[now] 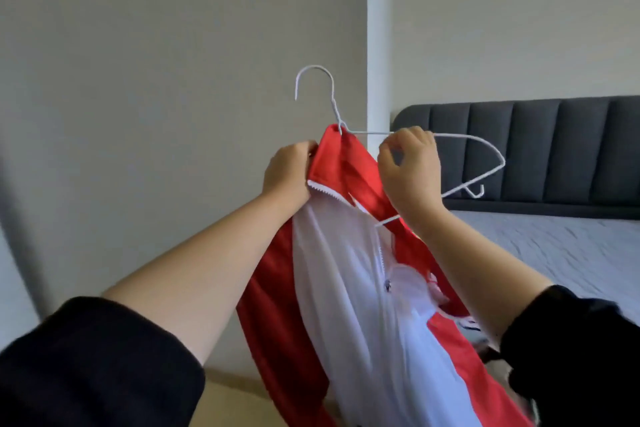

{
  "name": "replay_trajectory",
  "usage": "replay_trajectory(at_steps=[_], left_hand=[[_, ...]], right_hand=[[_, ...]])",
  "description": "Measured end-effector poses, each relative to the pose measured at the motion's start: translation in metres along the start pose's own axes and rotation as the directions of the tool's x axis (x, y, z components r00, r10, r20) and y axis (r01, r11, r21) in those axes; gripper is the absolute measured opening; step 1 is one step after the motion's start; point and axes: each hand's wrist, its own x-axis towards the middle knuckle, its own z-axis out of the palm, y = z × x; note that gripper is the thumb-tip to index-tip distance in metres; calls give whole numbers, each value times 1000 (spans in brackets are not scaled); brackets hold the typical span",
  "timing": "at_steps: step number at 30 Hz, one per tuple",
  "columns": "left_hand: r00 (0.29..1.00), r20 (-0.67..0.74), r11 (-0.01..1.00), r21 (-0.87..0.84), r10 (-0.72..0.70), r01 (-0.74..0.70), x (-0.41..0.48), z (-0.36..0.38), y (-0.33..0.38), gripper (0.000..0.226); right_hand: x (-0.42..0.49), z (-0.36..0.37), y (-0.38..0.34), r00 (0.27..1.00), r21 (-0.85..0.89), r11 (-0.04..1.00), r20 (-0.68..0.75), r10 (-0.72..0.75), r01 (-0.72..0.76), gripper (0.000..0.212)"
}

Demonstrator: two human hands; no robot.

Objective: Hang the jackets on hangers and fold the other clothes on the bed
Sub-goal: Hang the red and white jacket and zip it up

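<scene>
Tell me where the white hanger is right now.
Head view, centre: the right hand holds the white hanger up, its left end inside the red-and-white jacket, its right end bare before the dark headboard.

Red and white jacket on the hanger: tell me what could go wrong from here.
1. The hanger has its right end bare, outside the jacket; if the left hand releases the collar, the jacket may slide off.
2. The right hand only pinches the thin wire, so the hanger could twist.
</scene>
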Motion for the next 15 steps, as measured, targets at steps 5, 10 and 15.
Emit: replay_trajectory(at_steps=[5, 10, 15], left_hand=[[975, -208, 995, 32, -82, 90, 34, -80, -42, 18], [964, -253, 997, -5, -77, 78, 34, -121, -71, 25], [963, -262, 998, -25, -61, 57, 22, -150, -111, 24]], right_hand=[[-33, 56, -16, 981, -132, 985, 143, 132, -113, 27], [-54, 132, -36, 850, -222, 900, 303, 430, -376, 67], [-55, 194, -49, 722, -244, 878, 499, 478, -413, 77]])
